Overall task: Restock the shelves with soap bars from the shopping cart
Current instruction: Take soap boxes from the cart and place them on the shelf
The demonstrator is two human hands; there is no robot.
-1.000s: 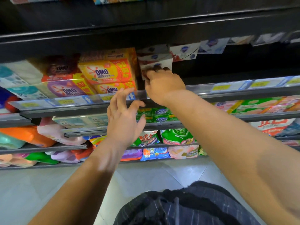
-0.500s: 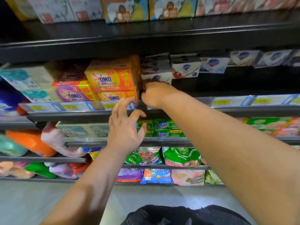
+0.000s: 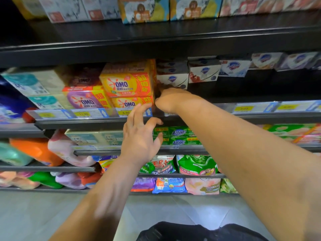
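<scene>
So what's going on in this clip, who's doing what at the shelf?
A person is restocking a shop shelf. The right hand reaches onto the shelf at the bottom of a stack of white soap boxes, beside the yellow OMO packs; its fingertips are hidden, so the grip cannot be told. The left hand hovers open with fingers spread in front of the price rail, holding nothing.

Low on the left sit an orange jug (image 3: 36,150) and a pink bottle (image 3: 69,150); further right, a green bag (image 3: 196,165), a blue bag (image 3: 169,185) just below. Grey floor tiles (image 3: 34,214) underneath.
</scene>
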